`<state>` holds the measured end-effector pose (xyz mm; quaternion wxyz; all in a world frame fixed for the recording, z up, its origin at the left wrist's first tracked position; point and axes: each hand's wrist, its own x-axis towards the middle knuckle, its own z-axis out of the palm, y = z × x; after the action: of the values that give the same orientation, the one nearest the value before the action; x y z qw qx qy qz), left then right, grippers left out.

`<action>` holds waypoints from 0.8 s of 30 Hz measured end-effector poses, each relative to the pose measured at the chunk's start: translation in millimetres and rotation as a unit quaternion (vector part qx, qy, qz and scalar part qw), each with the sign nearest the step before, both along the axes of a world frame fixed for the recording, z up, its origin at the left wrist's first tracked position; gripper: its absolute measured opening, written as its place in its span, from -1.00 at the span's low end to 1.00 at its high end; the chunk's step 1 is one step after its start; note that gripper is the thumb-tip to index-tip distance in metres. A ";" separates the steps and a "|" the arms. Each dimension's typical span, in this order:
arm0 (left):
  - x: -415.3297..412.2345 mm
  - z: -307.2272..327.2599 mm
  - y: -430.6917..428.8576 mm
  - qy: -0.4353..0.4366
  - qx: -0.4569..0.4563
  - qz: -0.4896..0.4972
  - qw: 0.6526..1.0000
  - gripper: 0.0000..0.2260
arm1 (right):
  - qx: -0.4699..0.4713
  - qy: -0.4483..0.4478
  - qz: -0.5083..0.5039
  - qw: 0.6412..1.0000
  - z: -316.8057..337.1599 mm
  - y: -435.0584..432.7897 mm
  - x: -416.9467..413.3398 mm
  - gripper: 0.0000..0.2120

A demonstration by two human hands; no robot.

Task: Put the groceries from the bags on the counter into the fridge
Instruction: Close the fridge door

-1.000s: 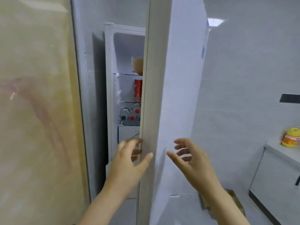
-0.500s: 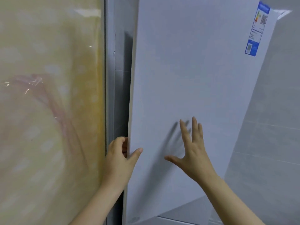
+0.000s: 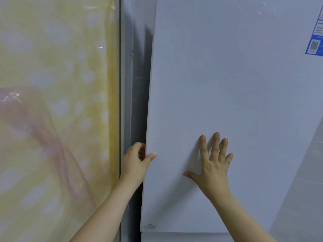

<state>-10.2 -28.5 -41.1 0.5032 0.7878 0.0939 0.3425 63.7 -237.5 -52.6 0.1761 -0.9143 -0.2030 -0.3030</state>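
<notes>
Judging by the fridge door (image 3: 227, 84) alone: near the closing step, with only a narrow dark gap (image 3: 139, 102) left along its free edge, beside a yellow-pink patterned panel (image 3: 52, 119). Gripping that edge with left hand (image 3: 136, 163), fingers curled behind, thumb on the front. Pressing right hand (image 3: 213, 165) flat on the door face, fingers straight and spread, holding nothing. No groceries, bags or counter in view, so cannot tell how much remains to load. Noted a blue-and-white label (image 3: 316, 32) at upper right with a QR-like square, text too blurred to read; also a small mark (image 3: 150, 226) at lower left corner, illegible. No brand made out.
</notes>
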 end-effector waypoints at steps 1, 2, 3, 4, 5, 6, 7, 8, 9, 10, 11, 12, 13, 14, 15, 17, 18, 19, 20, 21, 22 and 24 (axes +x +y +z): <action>9.3 -0.3 4.8 0.000 0.000 -0.005 1.000 -0.85 | -0.002 -0.004 -0.005 1.000 -1.4 4.1 5.8 0.34; 17.4 -0.3 8.8 0.002 0.001 -0.008 1.000 -0.85 | -0.004 -0.007 -0.012 1.000 -2.6 7.5 11.5 0.33; 25.6 -0.9 12.9 0.003 0.001 -0.010 1.000 -0.85 | -0.004 -0.011 -0.019 1.000 -3.6 10.8 16.9 0.33; 33.2 -1.3 16.7 0.002 -0.001 -0.012 1.000 -0.86 | -0.004 -0.014 -0.026 1.000 -4.1 14.1 21.9 0.32; 40.3 -1.8 20.2 0.001 -0.004 -0.017 1.000 -0.85 | -0.003 -0.016 -0.033 0.999 -4.9 17.0 26.4 0.32; 46.1 -2.2 23.1 0.001 -0.004 -0.022 1.000 -0.84 | -0.004 -0.019 -0.040 0.999 -5.5 19.6 30.3 0.32; 52.6 -2.8 25.9 0.003 -0.004 -0.026 1.000 -0.83 | -0.005 -0.022 -0.045 0.999 -6.5 22.3 34.5 0.31; 56.7 -3.1 27.7 0.003 -0.004 -0.029 1.000 -0.83 | -0.005 -0.024 -0.049 0.999 -7.2 23.6 36.6 0.30; 61.4 -3.1 29.8 0.005 -0.005 -0.033 0.999 -0.83 | -0.006 -0.027 -0.053 0.998 -8.2 25.2 39.4 0.30; 65.7 -3.6 32.0 0.004 -0.006 -0.036 0.999 -0.84 | -0.009 -0.028 -0.057 0.998 -9.4 26.8 42.3 0.29; 69.5 -3.6 33.5 0.006 -0.004 -0.038 0.999 -0.84 | -0.010 -0.032 -0.062 0.998 -10.3 28.4 45.3 0.28; 72.8 -3.3 34.9 0.005 -0.002 -0.039 0.999 -0.85 | -0.010 -0.034 -0.067 0.997 -10.9 29.6 47.8 0.27; 76.9 -3.9 36.7 0.005 -0.001 -0.040 0.999 -0.85 | -0.009 -0.038 -0.072 0.997 -11.6 31.2 50.4 0.27; 80.3 -4.3 38.1 0.004 0.000 -0.040 0.999 -0.85 | -0.008 -0.037 -0.075 0.996 -11.6 32.6 52.2 0.27; 83.7 -4.9 39.6 0.005 0.000 -0.039 0.999 -0.84 | -0.008 -0.039 -0.078 0.996 -12.1 33.7 54.1 0.27; 89.9 -5.7 42.1 0.008 0.002 -0.043 0.999 -0.83 | -0.009 -0.041 -0.086 0.995 -13.1 36.0 57.1 0.27; 92.4 -5.7 42.7 0.010 0.003 -0.044 0.999 -0.81 | -0.010 -0.041 -0.091 0.995 -13.0 36.8 57.9 0.27; 94.5 -5.1 42.8 0.013 0.005 -0.045 0.999 -0.80 | -0.007 -0.042 -0.095 0.995 -13.1 37.3 59.5 0.28; 95.8 -4.1 42.8 0.012 0.006 -0.045 0.999 -0.79 | -0.010 -0.041 -0.099 0.994 -12.0 38.1 60.1 0.28; 96.8 -3.4 42.8 0.013 0.004 -0.046 0.999 -0.80 | -0.011 -0.047 -0.101 0.994 -12.3 39.3 61.3 0.27; 97.3 -2.3 42.6 0.015 0.002 -0.046 0.999 -0.80 | -0.013 -0.041 -0.102 0.994 -11.6 40.1 60.4 0.26; 97.3 -0.9 42.3 0.021 0.003 -0.043 0.999 -0.80 | -0.018 -0.035 -0.101 0.994 -9.2 39.4 57.2 0.25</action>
<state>87.1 13.8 -42.1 0.5131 0.7995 0.0697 0.3043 120.8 -198.0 -61.8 0.1208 -0.9222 -0.1207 -0.3470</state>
